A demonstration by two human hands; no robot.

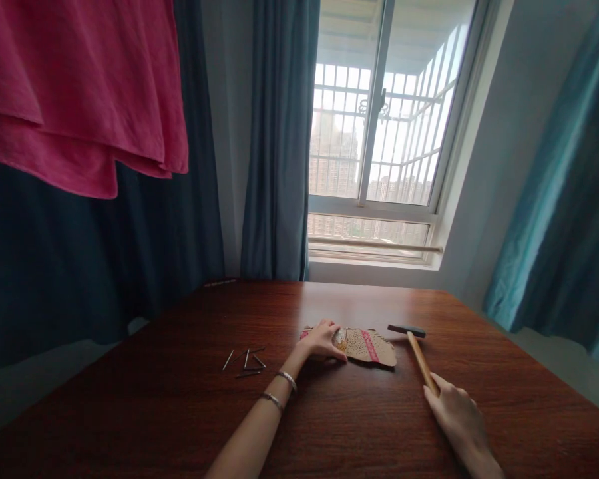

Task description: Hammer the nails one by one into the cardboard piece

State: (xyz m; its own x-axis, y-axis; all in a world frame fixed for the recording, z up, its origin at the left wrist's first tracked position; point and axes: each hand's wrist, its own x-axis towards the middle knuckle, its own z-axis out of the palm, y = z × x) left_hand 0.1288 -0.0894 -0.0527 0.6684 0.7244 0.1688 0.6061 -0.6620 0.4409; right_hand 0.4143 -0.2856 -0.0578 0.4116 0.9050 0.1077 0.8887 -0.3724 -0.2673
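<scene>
A torn piece of brown cardboard with rows of small holes and pink stripes lies flat on the wooden table. Over its left part is my left hand, the thumb at the near edge and the fingers across the top, gripping it. My right hand is closed around the lower end of the wooden handle of a hammer. Its dark metal head is to the right of the cardboard, low over or on the tabletop; I cannot tell which. Several nails lie loose left of my left forearm.
The brown wooden table reaches back to a wall with a barred window. Dark blue curtains hang on both sides. A pink cloth hangs at the upper left.
</scene>
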